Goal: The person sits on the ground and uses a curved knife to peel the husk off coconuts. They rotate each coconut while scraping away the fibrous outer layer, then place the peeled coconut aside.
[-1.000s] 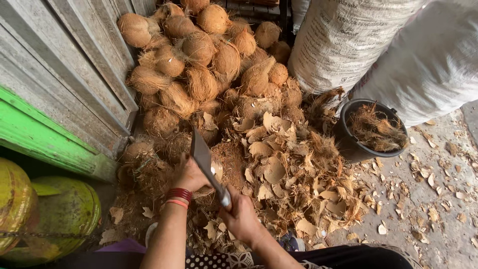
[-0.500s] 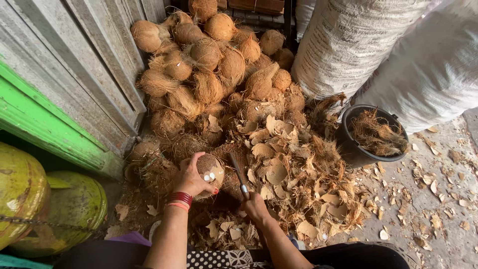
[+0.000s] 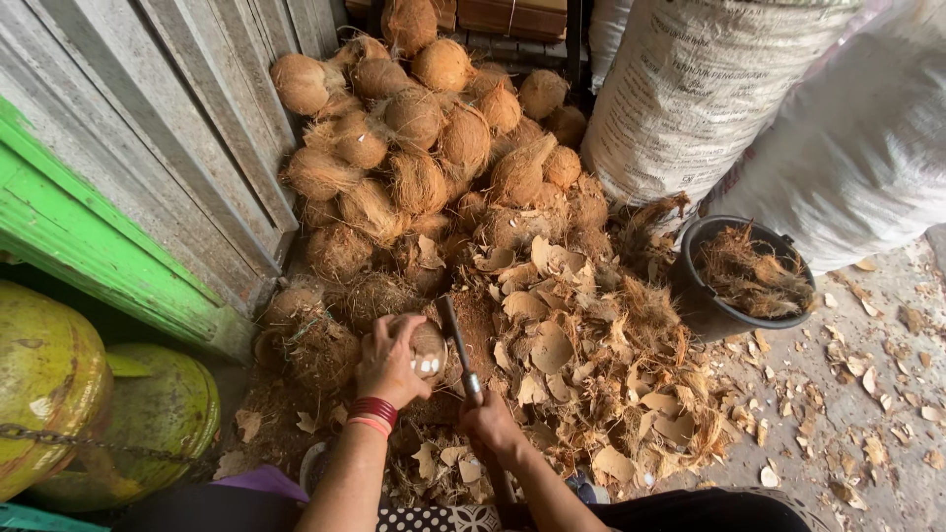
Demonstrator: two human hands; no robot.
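Gripping a coconut [image 3: 426, 352] low before the husk pile [image 3: 414, 167], the left hand [image 3: 389, 360] wraps its fingers around it while the right hand [image 3: 490, 426] clenches a knife [image 3: 455, 340] beside it; strokes are safest aimed away from those fingers.

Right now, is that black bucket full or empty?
Nearly full. The black bucket stands upright beside the white sacks, and brown coconut fibre is heaped inside it up to about the rim.
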